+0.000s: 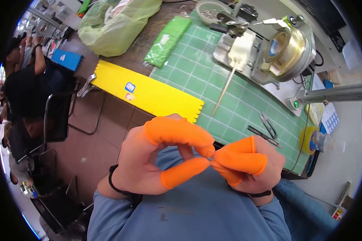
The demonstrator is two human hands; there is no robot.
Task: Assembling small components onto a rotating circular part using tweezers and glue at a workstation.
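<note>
Both of my hands wear orange rubber finger cots and meet in front of my blue top (177,209). Thumb and forefinger of my left hand (142,160) are pinched at their tips on a tiny curved wire piece (210,154). From the other side, my right hand (251,162) presses its covered fingertips together on the same piece. It looks thin and metallic; most of it is hidden between the fingertips, so its full shape cannot be made out.
A yellow board (149,92) lies beyond my left hand. On the green gridded mat (189,76) are a wooden stick (225,89), tweezers (268,125) and a machine with a round metal bowl (285,52). A green packet (167,42) lies farther back. People (28,84) sit at left.
</note>
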